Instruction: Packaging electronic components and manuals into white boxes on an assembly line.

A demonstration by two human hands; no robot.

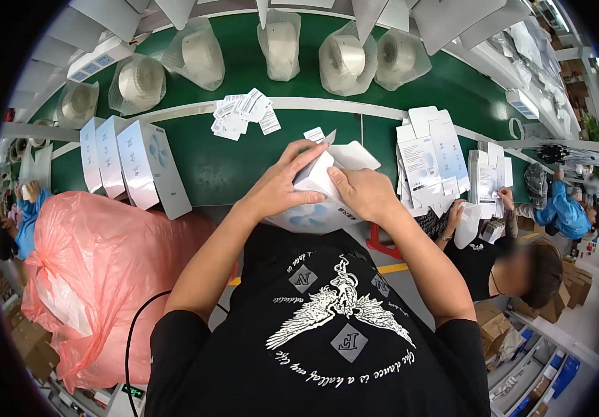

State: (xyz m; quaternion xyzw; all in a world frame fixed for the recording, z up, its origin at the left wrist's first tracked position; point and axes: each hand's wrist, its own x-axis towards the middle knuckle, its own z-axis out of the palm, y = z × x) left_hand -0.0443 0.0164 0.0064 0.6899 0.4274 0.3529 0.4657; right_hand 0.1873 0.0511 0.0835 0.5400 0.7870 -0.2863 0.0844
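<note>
In front of my chest I hold a white carton [308, 217] with a pale blue print, its end flaps standing up. My left hand [280, 182] grips its left side, the thumb along the front face and the fingers over the far edge. My right hand [365, 192] is closed on the right side, the thumb pressing at the open end near a raised flap [353, 156]. What is inside the carton is hidden. A small white printed label [314, 134] lies on the bench just beyond my hands.
Finished-looking cartons [136, 165] stand at left; a label pile [241, 113] lies beyond. Flattened cartons [421, 163] are stacked right. Plastic-wrapped white rolls [280, 43] line the back of the green bench [205, 163]. A large pink bag [115, 271] sits left; a co-worker [522, 271] works right.
</note>
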